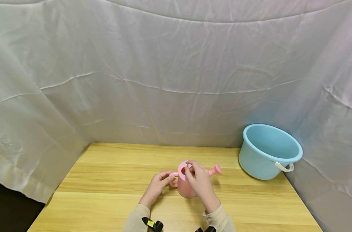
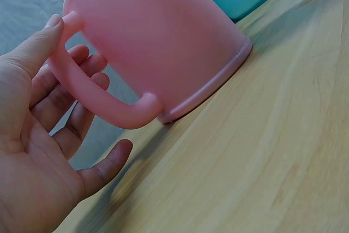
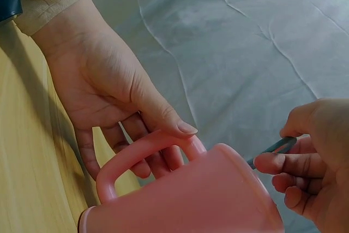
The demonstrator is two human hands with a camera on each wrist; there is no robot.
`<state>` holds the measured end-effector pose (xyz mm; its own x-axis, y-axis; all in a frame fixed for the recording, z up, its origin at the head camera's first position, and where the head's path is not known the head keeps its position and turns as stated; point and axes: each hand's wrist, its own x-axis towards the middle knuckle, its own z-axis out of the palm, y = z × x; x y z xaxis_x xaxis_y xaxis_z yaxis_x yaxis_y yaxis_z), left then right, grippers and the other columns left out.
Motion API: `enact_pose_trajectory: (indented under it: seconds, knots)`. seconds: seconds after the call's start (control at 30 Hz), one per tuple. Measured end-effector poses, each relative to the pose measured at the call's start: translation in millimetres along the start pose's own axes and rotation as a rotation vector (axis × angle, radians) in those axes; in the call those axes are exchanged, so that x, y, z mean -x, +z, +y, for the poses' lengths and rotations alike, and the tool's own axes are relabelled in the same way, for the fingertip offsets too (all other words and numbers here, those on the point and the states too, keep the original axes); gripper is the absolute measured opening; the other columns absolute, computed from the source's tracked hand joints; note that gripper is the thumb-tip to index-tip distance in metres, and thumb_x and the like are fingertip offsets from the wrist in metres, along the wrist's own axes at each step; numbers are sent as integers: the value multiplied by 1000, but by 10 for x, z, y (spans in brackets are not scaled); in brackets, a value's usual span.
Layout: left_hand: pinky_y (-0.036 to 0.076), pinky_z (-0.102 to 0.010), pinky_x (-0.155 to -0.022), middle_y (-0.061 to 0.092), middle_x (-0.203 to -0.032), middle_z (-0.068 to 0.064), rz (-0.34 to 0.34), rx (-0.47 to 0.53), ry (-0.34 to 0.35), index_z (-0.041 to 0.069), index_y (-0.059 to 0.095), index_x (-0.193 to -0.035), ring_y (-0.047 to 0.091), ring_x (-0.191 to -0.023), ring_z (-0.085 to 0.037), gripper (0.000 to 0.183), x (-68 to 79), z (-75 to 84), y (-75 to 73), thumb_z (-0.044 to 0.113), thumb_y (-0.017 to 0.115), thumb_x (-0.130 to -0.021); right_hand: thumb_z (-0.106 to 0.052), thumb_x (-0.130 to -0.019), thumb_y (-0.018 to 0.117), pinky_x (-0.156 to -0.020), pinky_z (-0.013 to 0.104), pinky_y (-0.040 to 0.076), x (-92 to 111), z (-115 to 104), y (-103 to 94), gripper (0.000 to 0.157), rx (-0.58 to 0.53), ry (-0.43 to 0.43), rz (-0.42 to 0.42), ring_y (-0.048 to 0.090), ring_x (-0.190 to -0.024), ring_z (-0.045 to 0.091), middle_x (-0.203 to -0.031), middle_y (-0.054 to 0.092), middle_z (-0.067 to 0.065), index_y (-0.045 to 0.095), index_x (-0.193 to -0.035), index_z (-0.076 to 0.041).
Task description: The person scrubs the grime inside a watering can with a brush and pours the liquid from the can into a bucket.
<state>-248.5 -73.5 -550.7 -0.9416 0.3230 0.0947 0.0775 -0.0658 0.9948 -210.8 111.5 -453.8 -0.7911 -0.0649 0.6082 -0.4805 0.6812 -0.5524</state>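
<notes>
A pink watering can (image 1: 186,188) stands upright on the wooden table, its spout pointing right and its handle (image 2: 98,99) to the left. My left hand (image 1: 157,186) grips the upper part of that handle, thumb on top and fingers curled behind it; the little finger sticks out in the left wrist view. Above the can's top opening, my right hand (image 1: 201,183) pinches a thin, dark grey-green looped thing (image 3: 267,151) between thumb and fingers. Its lower end is hidden behind the can's rim in the right wrist view. Red shows inside the opening.
A light blue bucket (image 1: 263,167) with a white handle (image 1: 284,167) stands at the table's back right corner. Grey curtains (image 1: 164,80) hang behind the wooden table (image 1: 112,180) and along both sides.
</notes>
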Motion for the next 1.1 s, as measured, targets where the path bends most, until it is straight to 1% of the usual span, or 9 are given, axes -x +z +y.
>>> enact_pose_trajectory:
  seconds: [0.17, 0.27, 0.4, 0.57, 0.67, 0.8, 0.87, 1.0, 1.1]
  knots:
    - [53, -28, -92, 63, -89, -35, 2, -4, -4, 6, 67, -118, 71, -89, -40, 33, 4, 4, -4, 30, 60, -97, -9, -85, 70, -61, 19, 45, -7, 1, -6, 16, 11, -12, -31, 52, -67, 6, -70, 62, -4, 66, -100, -5]
    - [53, -27, -92, 63, -89, -35, 1, -6, -3, 6, 67, -119, 71, -89, -40, 33, 7, 12, -6, 30, 60, -97, -10, -83, 74, -62, 20, 43, -12, 0, -18, 18, -2, -20, -56, 51, -68, 9, -70, 61, -2, 65, -98, -6]
    - [53, -27, -93, 64, -88, -35, 1, -9, 2, 7, 67, -119, 72, -89, -39, 33, 11, 20, -6, 30, 59, -97, -10, -79, 79, -63, 20, 44, -13, 7, -23, 24, -23, -41, -85, 53, -69, 15, -72, 62, 1, 64, -96, -5]
    - [54, -29, -92, 65, -87, -32, 3, -16, 6, 8, 68, -118, 72, -88, -36, 32, 13, 17, -3, 30, 60, -97, -9, -75, 83, -62, 20, 45, -8, 15, -12, 28, -26, -67, -81, 56, -68, 16, -72, 62, 3, 63, -93, -4]
    - [54, -30, -91, 65, -87, -32, 3, -16, 6, 8, 68, -118, 72, -88, -36, 32, 11, 11, 0, 30, 60, -97, -7, -74, 83, -60, 22, 47, -9, 12, -9, 27, -47, -71, -58, 56, -66, 16, -70, 62, 4, 63, -91, -3]
    - [54, -29, -91, 64, -88, -33, 4, -13, 3, 9, 68, -118, 72, -88, -37, 32, 10, 13, 4, 31, 61, -96, -5, -73, 83, -56, 26, 49, -16, 2, -15, 26, -81, -97, 3, 55, -62, 18, -68, 62, 3, 64, -90, -2]
    - [54, -28, -91, 65, -88, -33, 6, -15, -3, 9, 68, -118, 72, -89, -36, 32, 9, 14, 5, 31, 61, -96, -6, -72, 84, -56, 27, 48, -21, -3, -25, 27, -82, -129, 50, 55, -62, 19, -68, 62, 2, 63, -90, -2]
    - [53, -26, -92, 65, -87, -34, 10, -23, -7, 8, 67, -119, 72, -89, -37, 32, 5, 10, 6, 30, 60, -96, -8, -69, 86, -56, 22, 45, -29, -14, -47, 31, -60, -213, 156, 55, -61, 18, -66, 63, 1, 64, -90, -2]
    - [52, -24, -93, 65, -87, -34, 14, -21, -17, 8, 68, -118, 72, -89, -38, 33, 2, 11, 3, 31, 60, -96, -9, -68, 86, -55, 21, 45, -32, -31, -62, 32, -54, -247, 197, 55, -61, 16, -66, 64, 1, 64, -90, -2]
